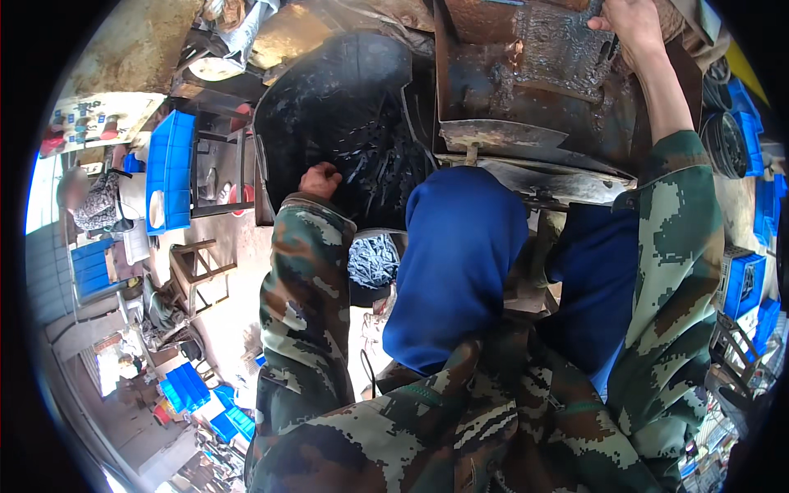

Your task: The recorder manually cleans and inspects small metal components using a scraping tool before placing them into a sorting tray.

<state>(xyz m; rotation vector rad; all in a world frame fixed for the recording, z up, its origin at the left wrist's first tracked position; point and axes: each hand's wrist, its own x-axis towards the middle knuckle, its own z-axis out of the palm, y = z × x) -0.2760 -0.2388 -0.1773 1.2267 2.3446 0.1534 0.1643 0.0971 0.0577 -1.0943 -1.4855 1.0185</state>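
Note:
My left hand (320,180) is at the near left side of a black tray (333,70), its fingers curled together. Whatever they may hold is too small or hidden to make out. Dark, thin metal pieces (374,156) lie heaped in the tray beside that hand. My right hand (631,29) reaches far forward over an oily, rust-brown metal housing (567,57), near its right side. Those fingers are bent inward, and what is between them cannot be made out.
Below the tray, a dark bucket (371,294) holds many grey metal pieces. A wooden stool (197,275) and a blue bin (170,172) stand left. More blue bins (744,283) and dark coils (723,144) are at the right. Another person (99,197) is at the far left.

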